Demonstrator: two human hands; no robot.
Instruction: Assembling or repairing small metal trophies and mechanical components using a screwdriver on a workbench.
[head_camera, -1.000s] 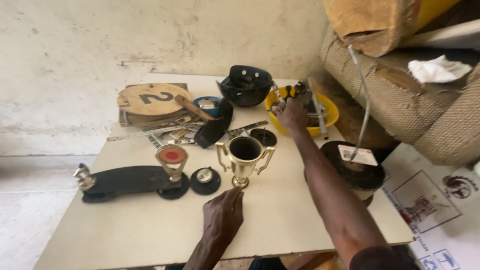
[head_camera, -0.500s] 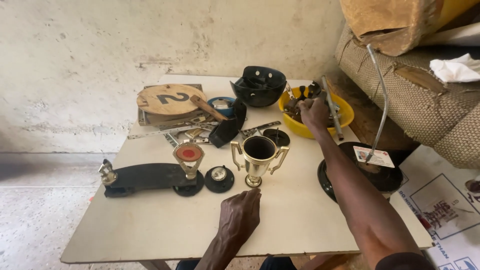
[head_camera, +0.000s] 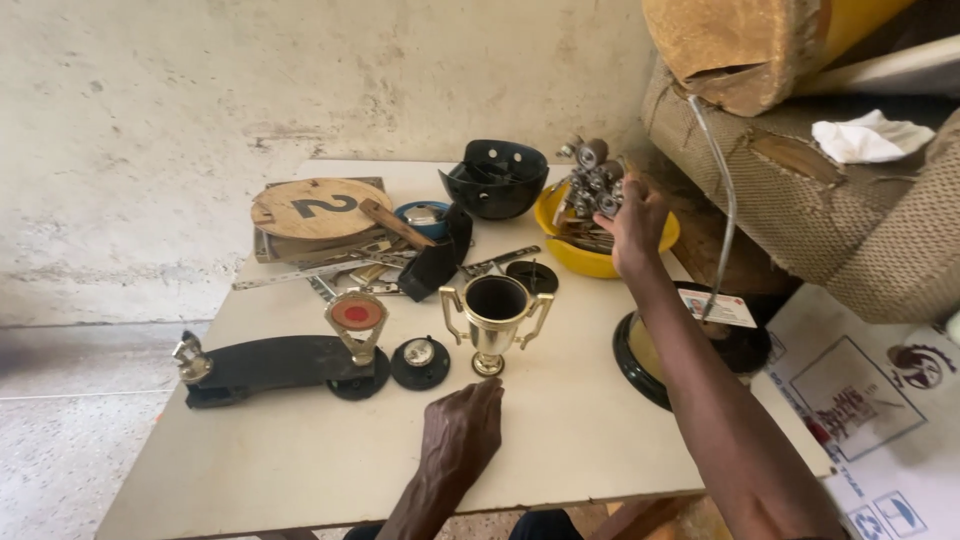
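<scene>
My right hand (head_camera: 632, 222) reaches over the yellow bowl (head_camera: 560, 248) at the back right of the table and grips a cluster of small metal parts (head_camera: 590, 182), lifted a little above the bowl. My left hand (head_camera: 460, 435) rests flat on the white table (head_camera: 300, 470) near the front edge, fingers together, holding nothing. Just beyond its fingertips stands a gold trophy cup (head_camera: 495, 315) with two handles, upright.
A black arm-shaped piece (head_camera: 270, 365) with a round red-centred emblem (head_camera: 357, 318) lies at the left. A round wooden disc (head_camera: 318, 207), a black helmet-like shell (head_camera: 497, 177), metal strips and a black round base (head_camera: 640, 350) crowd the back and right. Worn cushions (head_camera: 820, 210) stand at the right.
My right hand has lifted the cluster of metal parts up out of the yellow bowl. My left hand stays on the table. The view has shifted so the table sits further right.
</scene>
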